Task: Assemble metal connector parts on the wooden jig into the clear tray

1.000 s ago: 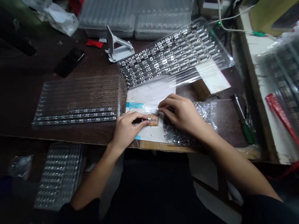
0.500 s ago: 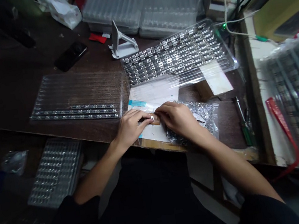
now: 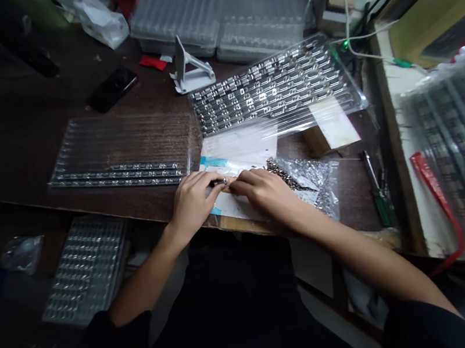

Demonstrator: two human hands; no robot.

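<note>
My left hand is closed, its thumb and fingertips pinching a small metal connector over the white board at the table's front edge. Right beside it, my right hand has its fingers bent together against the connector's right end; what its fingertips hold is hidden. A clear bag of small metal parts lies to the right of my right hand. Behind my left hand is a clear ribbed tray with a few rows of connectors along its front. Another clear tray, mostly filled with connectors, lies behind the board.
A white phone stand, a black phone and stacked clear trays are at the back. To the right lie a wooden block, a green-handled screwdriver and a red strap. More trays sit below the table at left.
Both hands have shifted slightly left. My right hand has moved away from the bag, showing more of its small parts, and the connector is turned differently between the fingers.
</note>
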